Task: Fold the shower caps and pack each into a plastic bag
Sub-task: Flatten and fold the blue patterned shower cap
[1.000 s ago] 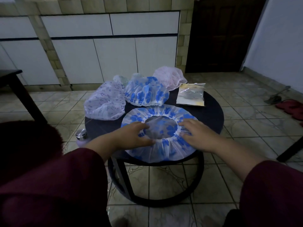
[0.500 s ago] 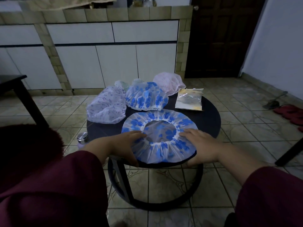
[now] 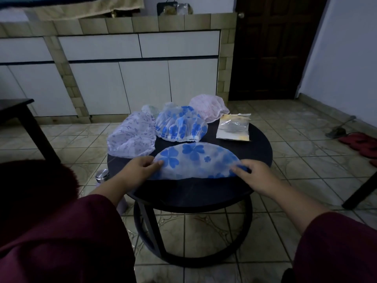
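Note:
A white shower cap with blue flowers (image 3: 195,162) lies folded into a half circle on the round black table (image 3: 195,193). My left hand (image 3: 138,168) pinches its left corner and my right hand (image 3: 251,176) pinches its right corner. Behind it sit a puffed blue-flowered cap (image 3: 181,124), a white cap with purple print (image 3: 132,137), a pink cap (image 3: 208,107) and a pale cap (image 3: 150,109) mostly hidden. A stack of clear plastic bags (image 3: 233,127) lies at the table's back right.
A metal-lidded bottle (image 3: 102,176) stands on the tiled floor left of the table. A dark table (image 3: 22,119) is at far left, another dark leg (image 3: 361,193) at right. Red slippers (image 3: 361,144) lie by the right wall. White cabinets (image 3: 122,84) stand behind.
The cap lay flat and round with its elastic opening up; both hands have folded its near half over the far half, so it is now a half circle.

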